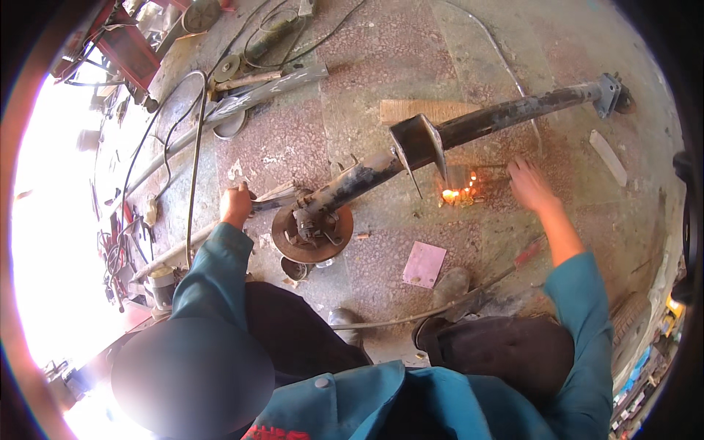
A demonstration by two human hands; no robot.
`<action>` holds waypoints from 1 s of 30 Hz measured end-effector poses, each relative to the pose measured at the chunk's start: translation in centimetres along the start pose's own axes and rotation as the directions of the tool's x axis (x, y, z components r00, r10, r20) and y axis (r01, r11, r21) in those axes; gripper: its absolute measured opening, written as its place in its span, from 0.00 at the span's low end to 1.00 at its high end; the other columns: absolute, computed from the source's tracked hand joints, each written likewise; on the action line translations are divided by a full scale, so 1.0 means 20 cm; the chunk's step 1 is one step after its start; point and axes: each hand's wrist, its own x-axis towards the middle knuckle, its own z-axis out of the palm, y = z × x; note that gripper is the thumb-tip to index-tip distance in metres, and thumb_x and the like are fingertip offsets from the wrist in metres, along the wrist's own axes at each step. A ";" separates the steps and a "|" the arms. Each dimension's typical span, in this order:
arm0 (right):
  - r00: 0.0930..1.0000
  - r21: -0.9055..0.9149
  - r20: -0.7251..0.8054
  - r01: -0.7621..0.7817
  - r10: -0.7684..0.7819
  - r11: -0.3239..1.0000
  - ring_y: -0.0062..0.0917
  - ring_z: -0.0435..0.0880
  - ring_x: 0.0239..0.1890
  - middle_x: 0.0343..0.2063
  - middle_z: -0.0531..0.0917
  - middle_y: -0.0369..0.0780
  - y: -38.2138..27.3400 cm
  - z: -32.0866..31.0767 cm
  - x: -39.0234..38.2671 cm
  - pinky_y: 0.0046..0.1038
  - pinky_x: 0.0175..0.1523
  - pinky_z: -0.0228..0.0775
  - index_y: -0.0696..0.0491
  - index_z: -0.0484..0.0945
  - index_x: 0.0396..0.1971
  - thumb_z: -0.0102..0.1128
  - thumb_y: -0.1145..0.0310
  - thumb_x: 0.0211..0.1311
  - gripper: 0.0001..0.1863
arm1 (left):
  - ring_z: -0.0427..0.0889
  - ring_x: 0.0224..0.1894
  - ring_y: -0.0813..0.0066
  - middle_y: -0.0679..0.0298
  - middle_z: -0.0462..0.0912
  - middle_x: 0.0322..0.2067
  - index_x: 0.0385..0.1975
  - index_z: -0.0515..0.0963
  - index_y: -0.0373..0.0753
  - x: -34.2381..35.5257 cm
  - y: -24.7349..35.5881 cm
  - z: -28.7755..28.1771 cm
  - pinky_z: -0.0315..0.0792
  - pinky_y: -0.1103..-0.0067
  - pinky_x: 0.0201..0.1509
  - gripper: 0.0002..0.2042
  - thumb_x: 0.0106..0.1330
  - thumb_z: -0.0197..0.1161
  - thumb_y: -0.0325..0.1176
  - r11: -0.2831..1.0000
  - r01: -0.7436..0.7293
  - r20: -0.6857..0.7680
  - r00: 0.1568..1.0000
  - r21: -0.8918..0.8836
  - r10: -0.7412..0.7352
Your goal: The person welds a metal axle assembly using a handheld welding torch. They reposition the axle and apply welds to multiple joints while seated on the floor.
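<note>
Your left grip point(235, 205) hides the end of the dark bar point(276, 200); the thin dark thing point(497, 166) at your right grip point(531, 185) is too small to tell. A blurred oval point(192, 378) covers the lower left, and glare point(51, 235) drowns your far left.

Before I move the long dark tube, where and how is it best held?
Probably grip the tube between bracket and right-end flange, nearer the flange, from above: there it looks plain, round, and farther from the glowing spots.

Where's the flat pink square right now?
In the head view, the flat pink square lies on the reddish speckled floor, below and right of centre, right of the rusty round metal disc and beside the person's right grey boot.
</note>
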 end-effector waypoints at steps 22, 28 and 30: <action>0.921 0.099 0.231 -0.343 0.314 0.934 0.47 0.82 0.65 0.61 0.83 0.48 -0.11 -0.04 -0.80 0.49 0.67 0.77 0.52 0.85 0.58 0.72 0.62 0.69 0.20 | 0.91 0.25 0.56 0.49 0.92 0.28 0.32 0.94 0.35 0.11 -0.07 0.03 0.87 0.63 0.34 0.32 0.86 0.45 0.50 0.998 -0.061 0.003 0.998 0.001 0.061; 0.965 0.210 0.222 -0.185 0.137 0.960 0.46 0.81 0.64 0.59 0.82 0.47 -0.34 0.13 -0.56 0.48 0.69 0.76 0.51 0.83 0.59 0.71 0.61 0.70 0.21 | 0.87 0.20 0.56 0.50 0.89 0.26 0.32 0.91 0.34 0.10 -0.10 0.03 0.83 0.61 0.27 0.31 0.85 0.45 0.50 0.998 -0.014 0.037 0.999 -0.058 0.016; 0.996 0.229 0.088 -0.002 -0.019 0.974 0.45 0.79 0.65 0.59 0.82 0.46 -0.47 0.19 -0.45 0.48 0.70 0.74 0.51 0.81 0.61 0.69 0.61 0.71 0.22 | 0.81 0.15 0.60 0.52 0.85 0.22 0.33 0.88 0.34 0.14 -0.15 0.00 0.77 0.63 0.19 0.33 0.85 0.45 0.56 0.997 -0.039 0.027 0.999 -0.070 0.041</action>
